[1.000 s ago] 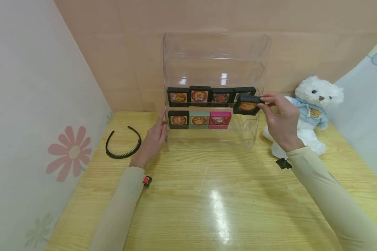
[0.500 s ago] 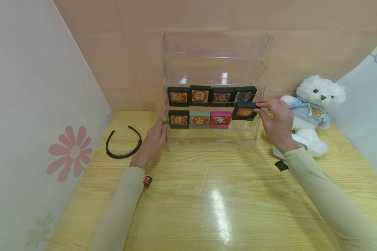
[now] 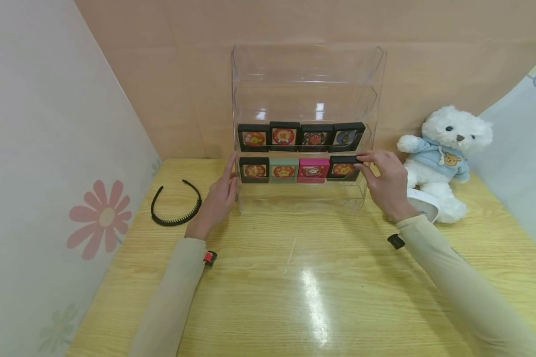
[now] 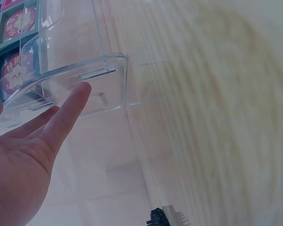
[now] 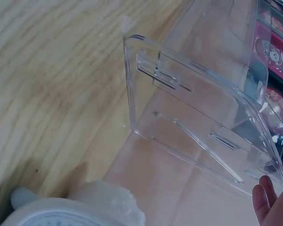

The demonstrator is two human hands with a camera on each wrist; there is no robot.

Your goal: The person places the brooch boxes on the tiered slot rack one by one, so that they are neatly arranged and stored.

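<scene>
A clear acrylic tiered rack (image 3: 299,201) stands upright against the back wall. In its lower filled tier sit black, green and pink square boxes with round pictures, and at the right end a black square box (image 3: 343,170) with a red and gold picture. My right hand (image 3: 389,181) pinches that box at its upper right corner, thumb in front. Along the rack's left side panel (image 4: 115,89) rests my left hand (image 3: 216,201), fingers mostly straight. The tier above bears black square boxes, among them one with a red picture (image 3: 284,136).
A black toothed headband (image 3: 175,221) lies on the wooden table (image 3: 259,287) at left. To the right, a white teddy bear (image 3: 446,153) in a blue top sits behind a white, round-cornered object (image 3: 429,201), partly hidden by my right hand. Walls stand on the left, back and right.
My right hand has moved down and left, bringing the black square box from in front of the rack into the lower tier, beside the pink box. The left hand stays at the rack's side.
</scene>
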